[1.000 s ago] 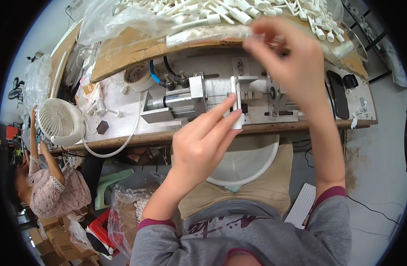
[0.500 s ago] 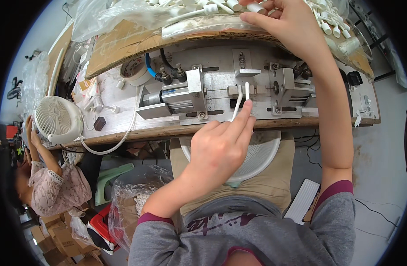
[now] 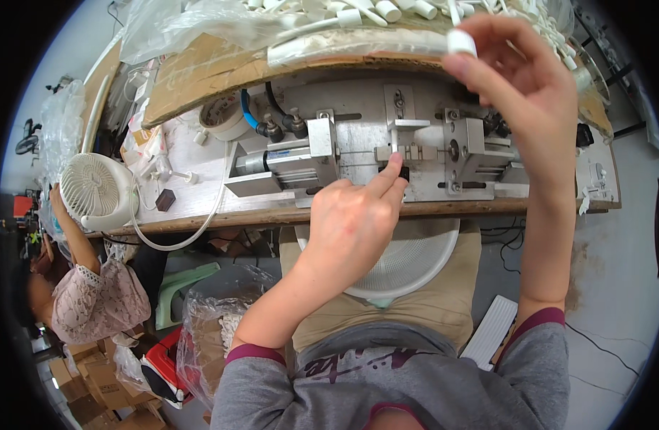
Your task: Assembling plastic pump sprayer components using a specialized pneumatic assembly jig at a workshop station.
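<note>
My left hand reaches over the front edge of the bench to the middle of a metal clamping machine. Its fingertips are at the near end of a white plastic stick, which lies across a small metal block; the thumb is hidden below the hand. Raised at the upper right, my right hand grips a white capped stick by its round cap between thumb and fingers, the thin stem pointing away from me. Several similar capped sticks lie piled behind on cardboard.
Metal cylinder units flank the block on the left and right. A tape roll and white fan stand to the left. A white mesh basket rests on my lap. Another person sits at far left.
My right hand has drawn back from the pile with a capped stick, its stem raised. My left hand has shifted slightly; of two sticks seen by its fingers, one now shows.
</note>
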A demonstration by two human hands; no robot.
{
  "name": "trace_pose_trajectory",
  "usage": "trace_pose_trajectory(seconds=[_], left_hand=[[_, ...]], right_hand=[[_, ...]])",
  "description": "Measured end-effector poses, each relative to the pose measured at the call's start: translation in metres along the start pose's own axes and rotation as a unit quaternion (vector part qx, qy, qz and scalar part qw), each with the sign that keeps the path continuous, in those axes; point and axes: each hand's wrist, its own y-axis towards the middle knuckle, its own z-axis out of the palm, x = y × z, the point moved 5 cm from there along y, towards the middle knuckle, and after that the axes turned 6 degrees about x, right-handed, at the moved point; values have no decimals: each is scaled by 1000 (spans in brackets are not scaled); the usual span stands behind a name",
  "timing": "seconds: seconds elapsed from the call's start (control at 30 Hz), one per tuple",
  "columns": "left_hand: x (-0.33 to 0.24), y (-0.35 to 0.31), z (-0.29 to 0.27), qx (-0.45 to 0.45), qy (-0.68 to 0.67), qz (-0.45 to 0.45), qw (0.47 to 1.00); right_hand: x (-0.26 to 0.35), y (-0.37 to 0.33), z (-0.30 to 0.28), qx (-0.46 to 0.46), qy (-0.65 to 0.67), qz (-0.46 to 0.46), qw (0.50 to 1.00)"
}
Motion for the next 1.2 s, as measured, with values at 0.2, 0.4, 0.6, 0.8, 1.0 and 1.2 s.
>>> trace_pose_trajectory(seconds=[0.2, 0.4, 0.6, 0.8, 1.0, 1.2], left_hand=[[4, 2, -11, 14, -35, 19, 999], [53, 63, -86, -209, -59, -29, 976], [98, 114, -80, -149, 17, -106, 983], [90, 107, -76, -174, -77, -106, 976], [43, 52, -84, -168, -284, -12, 944], [12, -5, -43, -81, -142, 18, 986]], right_hand=[[20, -50, 14, -11, -164, -128, 978], [4, -109, 50, 93, -306, -86, 943], [-13, -113, 82, 146, -364, -136, 910], [-10, -96, 88, 171, -401, -136, 890], [1, -82, 76, 219, -362, -83, 902], [11, 17, 13, -58, -374, -233, 896]])
